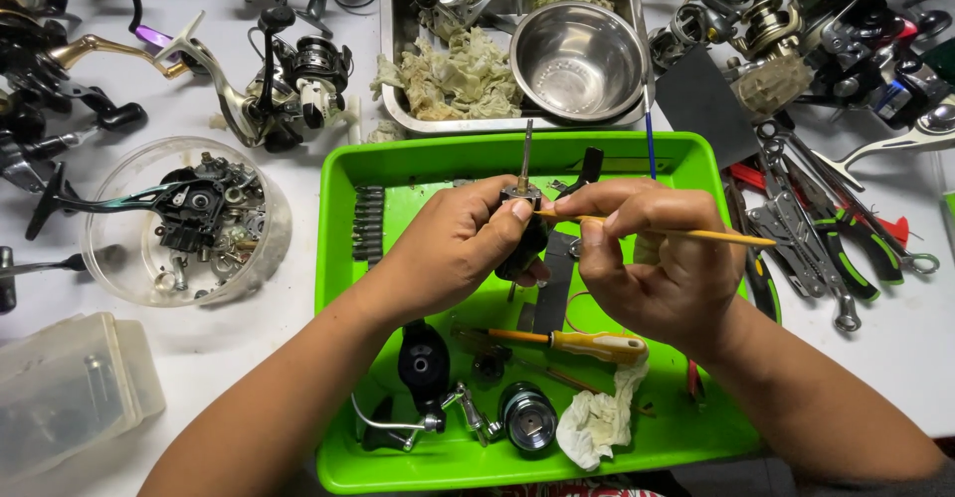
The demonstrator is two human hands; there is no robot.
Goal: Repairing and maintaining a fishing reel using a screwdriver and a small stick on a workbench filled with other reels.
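My left hand point(448, 248) grips a small black fishing-reel part point(524, 236) with a metal shaft point(525, 155) sticking straight up, held over the bright green tray point(343, 258). A thin yellow-handled brush point(686, 232) is pinched in my right hand point(652, 253), and its tip touches the top of the part. Under my hands in the tray lie a yellow-handled screwdriver point(582, 343), a crumpled white tissue point(597, 419), a black reel body point(423, 363), a spool point(527, 417) and a row of screwdriver bits point(368, 223).
Behind the green tray stands a steel tray point(393, 49) holding dirty rags and a steel bowl point(577, 59). A clear round tub point(189, 223) of reel parts and a plastic box point(70, 388) are left. Reels point(284, 79) lie behind; pliers and wrenches point(826, 238) lie right.
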